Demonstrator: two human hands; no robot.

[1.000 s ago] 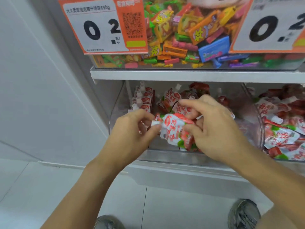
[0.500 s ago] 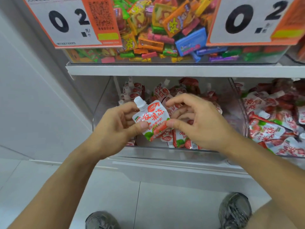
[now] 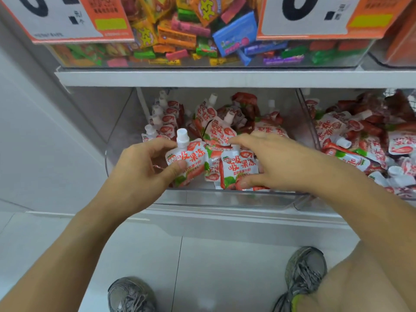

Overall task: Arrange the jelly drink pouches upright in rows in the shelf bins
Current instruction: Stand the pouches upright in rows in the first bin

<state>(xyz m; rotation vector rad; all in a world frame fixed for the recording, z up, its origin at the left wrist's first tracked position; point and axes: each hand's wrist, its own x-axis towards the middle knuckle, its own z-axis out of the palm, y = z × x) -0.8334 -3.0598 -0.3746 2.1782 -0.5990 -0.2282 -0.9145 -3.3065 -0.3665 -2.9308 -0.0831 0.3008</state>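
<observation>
Left hand [image 3: 144, 170] gripping a jelly pouch [image 3: 186, 163] by its left edge, thumb across the front, fingers behind; pouch upright, white cap on top, held at front-left of the clear bin [image 3: 225, 199]. Right hand [image 3: 276, 163] just right of that pouch, thumb pressed low on a second pouch [image 3: 239, 168], fingers curled over its top; this one also upright w/ print facing out, standing at bin's front centre. Two pouches nearly touching, a couple more visible between & behind them.

Along the bin's left wall: a row of pouches [image 3: 161, 122] standing upright, caps up, running front to back. Behind the hands, mid & back of bin: loose pile of pouches [image 3: 227, 122], tilted at all angles, some caps pointing up, some sideways.

Right of the bin, just beside it: second clear bin [image 3: 304, 113] w/ jumbled pouches [image 3: 360, 140], mostly lying flat or slanted.

Above the bin: white shelf board [image 3: 202, 77], carrying a clear tub of mixed candy packs [image 3: 191, 34], w/ two orange-and-white price tags [image 3: 67, 16] hung on its front, left & right.

Below the bin: white base ledge, then pale tiled floor [image 3: 202, 266]; two grey sneakers [image 3: 130, 296] at the bottom edge, bare knee at lower right.
</observation>
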